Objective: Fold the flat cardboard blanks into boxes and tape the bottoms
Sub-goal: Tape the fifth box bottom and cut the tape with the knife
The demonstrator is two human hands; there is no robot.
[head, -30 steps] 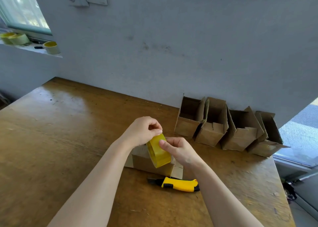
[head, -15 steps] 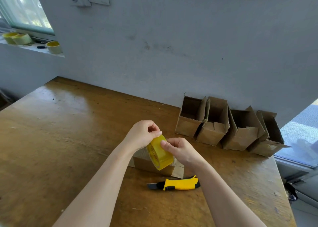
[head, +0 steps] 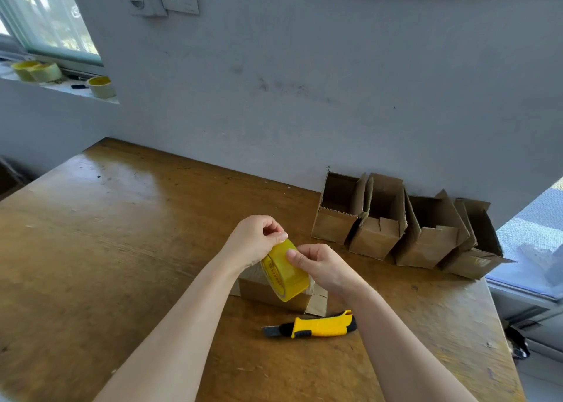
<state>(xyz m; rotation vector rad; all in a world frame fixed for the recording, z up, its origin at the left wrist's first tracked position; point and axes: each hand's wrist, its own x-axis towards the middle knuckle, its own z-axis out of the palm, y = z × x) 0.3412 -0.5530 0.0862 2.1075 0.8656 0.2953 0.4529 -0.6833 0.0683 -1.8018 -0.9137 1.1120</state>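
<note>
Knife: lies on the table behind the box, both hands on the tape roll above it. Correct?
Not quite. The head view shows the knife on the table in front of the box, on the person's side, not behind it. The rest holds: the left hand and the right hand both hold the tape roll above the box.

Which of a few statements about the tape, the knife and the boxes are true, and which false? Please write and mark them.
1. The left hand and the right hand both hold the yellow tape roll. True.
2. The utility knife lies on the windowsill. False: it lies on the wooden table.
3. Four folded boxes stand in a row along the wall. True.
4. No tape is on the windowsill. False: spare tape rolls sit there.
</note>
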